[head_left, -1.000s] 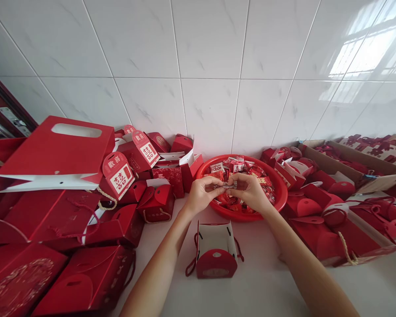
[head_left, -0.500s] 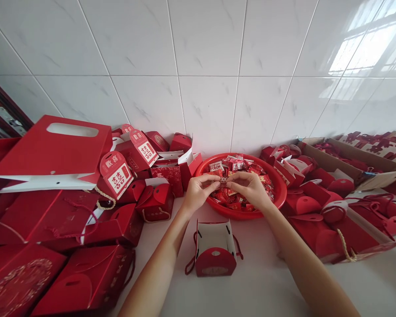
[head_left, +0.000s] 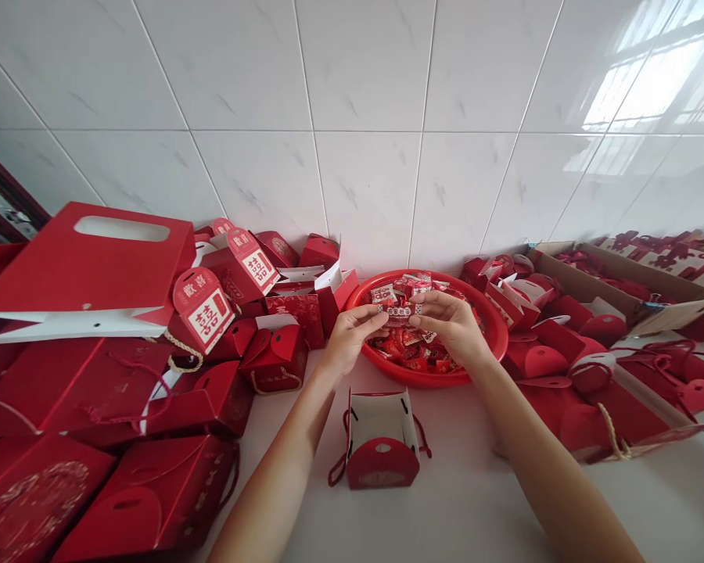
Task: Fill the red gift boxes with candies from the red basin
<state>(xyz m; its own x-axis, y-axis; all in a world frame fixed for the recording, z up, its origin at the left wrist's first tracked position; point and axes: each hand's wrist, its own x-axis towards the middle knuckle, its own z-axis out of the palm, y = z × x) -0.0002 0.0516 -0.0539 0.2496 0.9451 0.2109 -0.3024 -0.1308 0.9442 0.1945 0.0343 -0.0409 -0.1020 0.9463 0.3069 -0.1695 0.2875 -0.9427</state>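
Note:
Both hands pinch one small wrapped candy by its two ends, above the red plastic basket. My left hand grips the left end between thumb and fingers, and my right hand has the right end. White characters on dark red show along the middle of the wrapper. Many red-wrapped candies fill the basket below. Nearer to me, between my forearms, an open red gift box stands with its pale inside showing and a red cord handle at each side.
Closed red gift boxes are piled on the left, with a large red bag-like box on top. More red boxes and a cardboard carton crowd the right. A white tiled wall rises behind.
The candy between my hands has turned so its printed front now faces me. My hands have moved slightly apart, and more of the wrapper shows.

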